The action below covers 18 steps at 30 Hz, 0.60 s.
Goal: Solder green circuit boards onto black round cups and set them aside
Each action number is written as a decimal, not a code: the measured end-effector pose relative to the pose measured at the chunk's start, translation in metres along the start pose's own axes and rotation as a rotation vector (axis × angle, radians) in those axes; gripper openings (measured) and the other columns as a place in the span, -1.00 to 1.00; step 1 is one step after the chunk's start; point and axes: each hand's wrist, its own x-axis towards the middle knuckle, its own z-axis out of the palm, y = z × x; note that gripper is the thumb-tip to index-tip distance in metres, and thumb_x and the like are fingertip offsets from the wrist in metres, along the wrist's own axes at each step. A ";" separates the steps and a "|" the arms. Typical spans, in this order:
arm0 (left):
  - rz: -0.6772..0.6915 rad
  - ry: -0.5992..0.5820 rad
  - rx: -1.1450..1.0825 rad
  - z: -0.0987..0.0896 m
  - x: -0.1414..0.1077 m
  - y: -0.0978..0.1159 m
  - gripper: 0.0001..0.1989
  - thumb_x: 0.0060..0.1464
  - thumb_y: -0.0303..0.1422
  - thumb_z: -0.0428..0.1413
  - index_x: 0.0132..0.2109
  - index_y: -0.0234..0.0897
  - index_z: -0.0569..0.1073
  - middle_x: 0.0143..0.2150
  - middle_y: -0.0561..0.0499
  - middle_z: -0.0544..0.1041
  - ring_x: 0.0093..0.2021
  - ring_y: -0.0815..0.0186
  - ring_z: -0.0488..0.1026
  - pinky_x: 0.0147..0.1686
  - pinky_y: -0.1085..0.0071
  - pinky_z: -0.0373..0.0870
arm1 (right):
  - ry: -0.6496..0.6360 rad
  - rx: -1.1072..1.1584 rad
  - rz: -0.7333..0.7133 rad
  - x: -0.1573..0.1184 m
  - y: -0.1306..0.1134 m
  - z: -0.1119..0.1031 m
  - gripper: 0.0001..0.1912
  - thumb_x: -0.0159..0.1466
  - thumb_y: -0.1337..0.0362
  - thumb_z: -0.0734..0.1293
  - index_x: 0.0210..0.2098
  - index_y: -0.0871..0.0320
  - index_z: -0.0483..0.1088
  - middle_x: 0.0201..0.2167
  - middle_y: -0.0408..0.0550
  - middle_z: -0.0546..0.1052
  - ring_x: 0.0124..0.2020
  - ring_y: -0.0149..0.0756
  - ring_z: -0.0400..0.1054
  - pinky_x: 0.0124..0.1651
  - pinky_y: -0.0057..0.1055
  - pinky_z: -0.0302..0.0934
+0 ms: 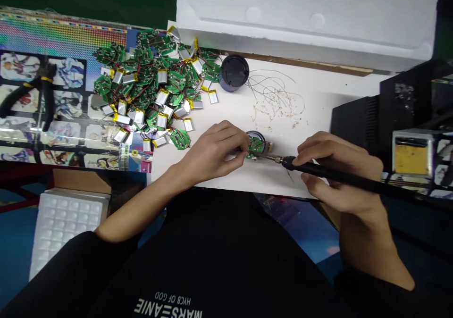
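Note:
A green circuit board with small parts on it rests at a round dark housing on the white work surface. At its left edge my left hand has thumb and forefinger pinched together; whether a thin wire is also between them is hidden. My right hand is closed round the black handle of a soldering iron, held like a pen. The iron's metal tip points left and meets the near edge of the board. A second round black housing stands further back, left of thin loose wires.
A heap of circuit boards with silver battery packs lies at the left. Black-handled pliers are further left. A white foam box borders the back. At the right are a black box-shaped unit and a case with a yellow sponge.

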 end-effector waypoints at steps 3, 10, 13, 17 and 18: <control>-0.008 -0.003 -0.002 0.000 0.000 0.000 -0.92 0.36 -0.51 0.13 -0.15 -0.26 0.48 -0.09 -0.05 0.65 -0.04 0.20 0.53 0.04 0.22 0.46 | 0.007 0.000 -0.023 0.001 -0.001 -0.002 -0.75 0.16 0.46 0.42 -0.21 0.04 0.54 -0.34 -0.12 0.55 -0.38 -0.26 0.45 -0.42 -0.30 0.29; -0.003 -0.004 -0.003 0.000 0.000 -0.001 -0.92 0.36 -0.52 0.13 -0.15 -0.27 0.48 -0.11 -0.04 0.65 -0.06 0.21 0.53 0.03 0.22 0.46 | 0.118 -0.015 -0.049 -0.005 0.000 -0.013 -0.77 0.19 0.43 0.44 -0.17 0.05 0.57 -0.35 -0.08 0.55 -0.36 -0.24 0.44 -0.44 -0.29 0.29; -0.004 -0.001 0.001 0.000 0.000 0.000 -0.92 0.36 -0.52 0.13 -0.15 -0.28 0.48 -0.11 -0.04 0.64 -0.07 0.21 0.52 0.02 0.22 0.46 | 0.269 -0.011 -0.059 -0.013 0.003 -0.012 -0.78 0.20 0.40 0.50 -0.16 0.08 0.60 -0.39 -0.08 0.57 -0.37 -0.24 0.47 -0.47 -0.31 0.30; 0.001 -0.004 0.007 0.000 0.001 0.000 -0.91 0.35 -0.53 0.13 -0.15 -0.27 0.48 -0.13 -0.04 0.64 -0.07 0.21 0.53 0.01 0.23 0.46 | 0.488 -0.032 0.003 -0.025 0.005 0.000 -0.84 0.22 0.26 0.58 -0.21 0.12 0.63 -0.41 -0.11 0.62 -0.49 -0.31 0.49 -0.57 -0.38 0.29; 0.003 -0.003 0.007 0.000 0.001 0.000 -0.91 0.35 -0.53 0.13 -0.15 -0.27 0.48 -0.13 -0.04 0.64 -0.07 0.21 0.53 0.01 0.23 0.45 | 0.554 -0.043 0.043 -0.026 0.003 0.005 -0.85 0.25 0.22 0.58 -0.21 0.10 0.64 -0.43 -0.14 0.62 -0.54 -0.33 0.48 -0.62 -0.40 0.26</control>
